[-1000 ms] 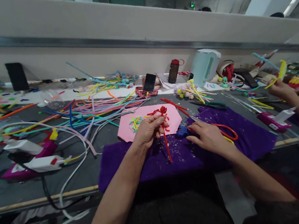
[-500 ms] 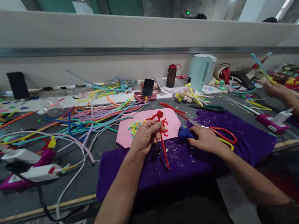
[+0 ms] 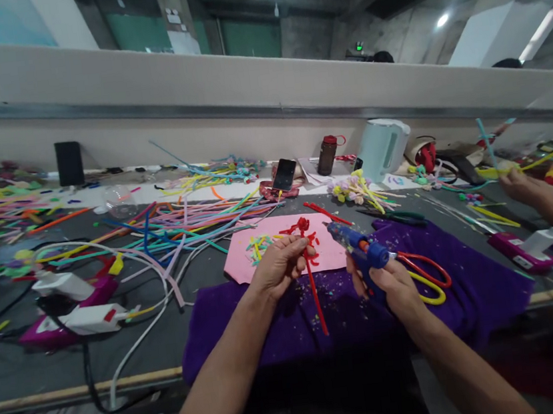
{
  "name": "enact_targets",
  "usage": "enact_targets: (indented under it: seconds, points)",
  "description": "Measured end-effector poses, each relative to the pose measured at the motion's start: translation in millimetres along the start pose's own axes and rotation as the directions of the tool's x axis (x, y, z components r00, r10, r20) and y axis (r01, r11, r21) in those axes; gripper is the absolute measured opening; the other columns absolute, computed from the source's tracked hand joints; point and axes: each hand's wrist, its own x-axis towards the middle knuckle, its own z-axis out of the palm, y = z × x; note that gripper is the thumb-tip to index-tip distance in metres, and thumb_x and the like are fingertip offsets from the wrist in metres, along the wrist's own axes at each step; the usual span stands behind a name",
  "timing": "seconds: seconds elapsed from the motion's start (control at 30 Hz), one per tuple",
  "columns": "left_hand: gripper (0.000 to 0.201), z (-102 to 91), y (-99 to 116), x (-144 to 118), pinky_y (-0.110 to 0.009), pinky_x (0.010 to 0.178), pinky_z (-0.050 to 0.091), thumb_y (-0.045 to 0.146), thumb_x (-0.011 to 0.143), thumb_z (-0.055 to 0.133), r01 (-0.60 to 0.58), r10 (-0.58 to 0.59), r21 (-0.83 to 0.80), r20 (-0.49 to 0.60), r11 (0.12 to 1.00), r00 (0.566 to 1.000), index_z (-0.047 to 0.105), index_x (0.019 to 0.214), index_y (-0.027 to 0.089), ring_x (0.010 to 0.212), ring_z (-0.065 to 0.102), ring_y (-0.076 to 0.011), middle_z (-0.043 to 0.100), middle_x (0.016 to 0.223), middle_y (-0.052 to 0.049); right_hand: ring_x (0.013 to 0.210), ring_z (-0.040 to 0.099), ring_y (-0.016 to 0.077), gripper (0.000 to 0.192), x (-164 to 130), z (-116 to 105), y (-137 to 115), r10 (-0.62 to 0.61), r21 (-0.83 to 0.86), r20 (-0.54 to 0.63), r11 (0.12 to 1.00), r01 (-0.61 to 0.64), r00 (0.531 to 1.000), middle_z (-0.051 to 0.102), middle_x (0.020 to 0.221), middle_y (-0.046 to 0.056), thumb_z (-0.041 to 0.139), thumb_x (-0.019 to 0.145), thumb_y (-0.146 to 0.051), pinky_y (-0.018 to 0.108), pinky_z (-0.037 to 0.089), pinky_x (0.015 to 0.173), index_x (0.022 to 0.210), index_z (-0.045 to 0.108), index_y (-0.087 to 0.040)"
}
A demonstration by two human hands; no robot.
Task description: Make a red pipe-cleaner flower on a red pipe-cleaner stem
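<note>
My left hand (image 3: 283, 263) pinches a red fuzzy flower (image 3: 303, 225), its straight stem (image 3: 316, 296) slanting down; my right hand (image 3: 392, 287) grips a blue plastic glue gun (image 3: 371, 257), nozzle (image 3: 328, 226) pointing forward-left.

Dim, cool room light; a lamp (image 3: 442, 19) glares at far right. Deep shadow fills the near space beneath the worktable (image 3: 153, 351); left and right margins look stretched, softly blurred.

Has cloth (image 3: 352, 329) on desk (image 3: 165, 345), sheet (image 3: 236, 260) at its back edge, flower (image 3: 303, 225) left of glue gun (image 3: 376, 256), scissors (image 3: 421, 258) farther right, kettle (image 3: 384, 151) behind.
</note>
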Motion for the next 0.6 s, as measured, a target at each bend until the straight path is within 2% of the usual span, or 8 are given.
enact_targets:
  seconds: [0.17,0.33,0.6]
  points:
    - [0.021,-2.2,-2.0,1.0,-0.01,0.029,0.027,0.031,0.071,0.063,-0.017,0.016,0.003,0.05,1.0,0.999,0.059,0.071,0.01,0.034,0.042,0.0002,0.06,0.06,-0.001,0.052,0.05,0.0166,0.032,0.9,11.2,-0.2,-0.012,0.004,0.06,1.0,0.012,0.998,0.057,0.066,0.005,0.04,0.081,-0.045,0.031,0.041,0.051,0.089,0.059,-0.021]
    - [0.022,-1.5,-3.0,1.2,-0.012,0.029,0.027,0.032,0.07,0.064,-0.009,0.009,-0.002,0.026,1.0,1.0,0.058,0.07,0.011,0.033,0.044,-0.001,0.062,0.061,-0.001,0.061,0.053,0.0196,0.034,4.0,12.9,-0.4,-0.024,-0.067,0.021,0.997,0.025,0.999,0.059,0.07,0.006,0.037,0.083,-0.045,0.033,0.041,0.056,0.089,0.061,-0.022]
    - [0.024,-1.6,-3.5,1.3,-0.013,0.029,0.025,0.034,0.068,0.065,-0.023,0.022,0.021,0.014,1.0,1.0,0.056,0.065,0.012,0.032,0.042,-0.0011,0.061,0.055,0.0,0.059,0.053,0.0176,0.034,3.0,14.9,2.2,-0.108,-0.081,-0.027,0.991,0.105,0.994,0.057,0.064,0.005,0.039,0.084,-0.042,0.03,0.04,0.055,0.088,0.061,-0.016]
